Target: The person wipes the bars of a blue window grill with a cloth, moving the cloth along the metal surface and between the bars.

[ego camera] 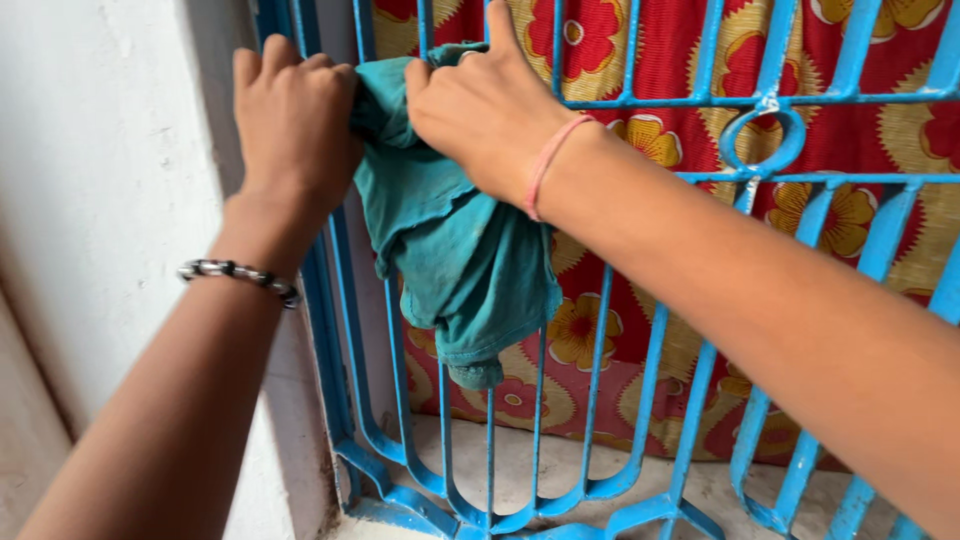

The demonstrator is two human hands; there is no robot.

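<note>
Both hands up on the blue metal window grille, upper left part of it. Left hand is curled closed around the left edge of a teal cloth, bunching it against the grille's left frame bar. Right hand lies flat-ish over the top of the cloth, fingers pressing it onto the bars, one finger extended upward. Rest of the cloth hangs down loose in front of the bars. Metal chain bracelet on left wrist, pink band on right wrist. Red and yellow floral curtain just behind the grille. White wall at left, pale sill under the grille.
</note>
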